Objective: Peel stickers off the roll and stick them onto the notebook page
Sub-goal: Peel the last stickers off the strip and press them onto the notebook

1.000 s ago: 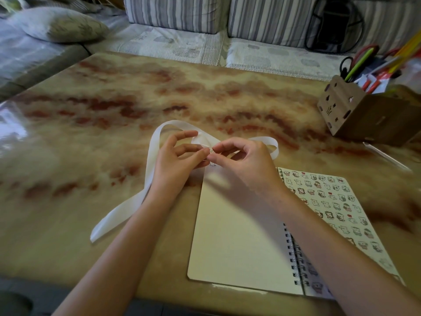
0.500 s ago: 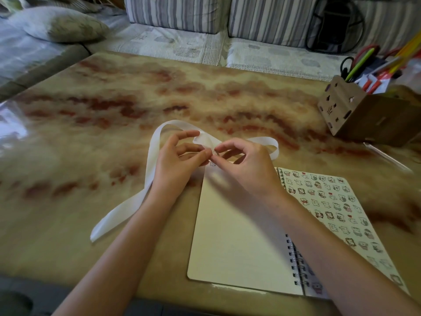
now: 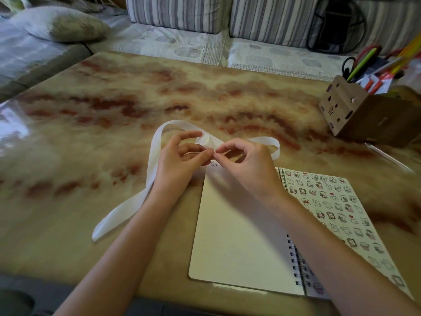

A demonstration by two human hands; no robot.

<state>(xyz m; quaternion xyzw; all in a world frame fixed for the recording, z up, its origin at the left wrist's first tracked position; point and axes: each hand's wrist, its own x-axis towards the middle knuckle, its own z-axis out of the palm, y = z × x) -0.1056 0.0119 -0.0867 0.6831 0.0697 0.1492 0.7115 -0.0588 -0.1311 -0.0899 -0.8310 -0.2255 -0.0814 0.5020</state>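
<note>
Pinching a tiny sticker (image 3: 214,151) between thumb and forefinger, the right hand (image 3: 248,165) is meeting the left hand (image 3: 177,160), whose curled fingers are gripping the white strip (image 3: 157,142) just above the notebook (image 3: 239,236). The strip is looping across the table (image 3: 114,110) behind both hands and trailing leftward. The notebook is lying open beneath the right forearm, a second sticker (image 3: 213,163) sitting at its top corner.

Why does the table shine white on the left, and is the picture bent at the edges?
Head view: the glossy table mirrors bright light at its left edge; the right hand casts a soft shadow onto the notebook page; the wide-angle lens bows the table's edges.
</note>
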